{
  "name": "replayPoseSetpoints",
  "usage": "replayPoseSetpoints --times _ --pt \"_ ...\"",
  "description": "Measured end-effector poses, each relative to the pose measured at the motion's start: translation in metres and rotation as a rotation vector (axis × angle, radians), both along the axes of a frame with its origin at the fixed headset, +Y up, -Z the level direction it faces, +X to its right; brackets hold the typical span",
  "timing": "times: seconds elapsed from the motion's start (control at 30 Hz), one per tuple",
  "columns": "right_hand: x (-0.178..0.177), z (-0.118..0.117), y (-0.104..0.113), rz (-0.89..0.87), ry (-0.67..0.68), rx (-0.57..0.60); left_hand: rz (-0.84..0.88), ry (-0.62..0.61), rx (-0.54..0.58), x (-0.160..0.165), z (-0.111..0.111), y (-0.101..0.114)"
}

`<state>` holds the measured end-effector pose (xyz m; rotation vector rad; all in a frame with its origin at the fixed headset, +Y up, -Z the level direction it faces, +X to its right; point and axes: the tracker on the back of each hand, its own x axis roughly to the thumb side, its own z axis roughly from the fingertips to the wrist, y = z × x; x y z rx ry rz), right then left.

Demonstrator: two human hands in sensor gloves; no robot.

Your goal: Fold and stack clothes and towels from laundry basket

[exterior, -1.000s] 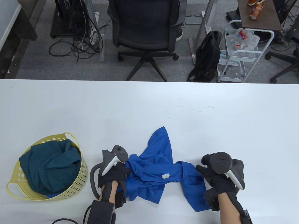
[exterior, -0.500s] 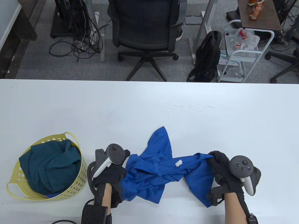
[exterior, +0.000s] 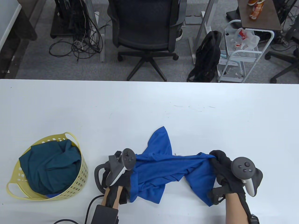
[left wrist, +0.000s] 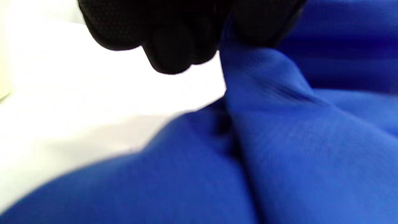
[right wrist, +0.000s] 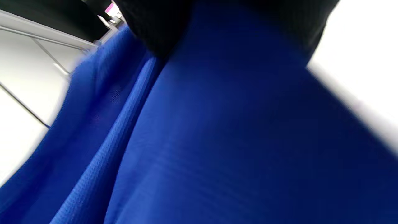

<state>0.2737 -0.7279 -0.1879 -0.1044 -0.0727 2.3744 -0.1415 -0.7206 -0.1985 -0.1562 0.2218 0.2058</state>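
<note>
Hands in black sensor gloves are gripping a blue shirt [exterior: 163, 172] near the front edge of a white table [exterior: 149, 105]. Left hand [exterior: 118, 173] is clutching one end, right hand [exterior: 230, 177] the other, fabric drawn between them. Yellow laundry basket [exterior: 77, 184] is sitting left, holding a teal garment [exterior: 50, 168].

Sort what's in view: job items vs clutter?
Job:
blue shirt, held by left hand and right hand
yellow laundry basket
teal garment inside it

Clutter:
office chair
black backpack
white cart
floor cables
</note>
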Motion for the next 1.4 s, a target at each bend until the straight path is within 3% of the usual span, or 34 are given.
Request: replayPoseSetpoints --times 0.17,0.3,0.5,0.67,0.8,0.9,1.0,1.13,1.27,1.4 --pt "0.001 0.002 0.008 0.179 0.050 0.017 -0.122 0.053 0.027 -0.009 -0.002 -0.006" --pt "0.008 0.004 0.009 0.340 -0.028 -0.034 -0.209 0.046 0.053 -0.008 -0.002 -0.007" --pt "0.016 0.009 0.011 0.500 -0.258 0.057 -0.210 -0.066 0.079 -0.011 -0.002 -0.006" --pt "0.020 0.010 0.013 0.507 -0.274 0.037 -0.212 -0.230 0.030 -0.005 -0.004 -0.005" --pt "0.019 0.009 0.014 0.515 -0.216 0.033 -0.327 -0.184 0.117 0.003 0.000 -0.001" --pt "0.020 0.009 0.013 0.492 -0.227 0.049 -0.445 -0.075 0.282 0.006 0.005 0.002" --pt "0.019 0.011 0.013 0.558 -0.274 0.096 -0.556 0.001 0.272 0.007 0.006 0.004" --pt "0.016 0.011 0.014 0.623 -0.300 0.051 -0.361 0.021 0.207 0.002 0.003 0.006" --pt "0.015 0.009 0.016 0.545 -0.256 -0.041 -0.109 0.050 0.156 -0.007 0.001 0.006" --pt "0.022 0.001 0.014 0.114 -0.141 -0.169 0.336 0.093 0.077 -0.017 -0.004 0.009"
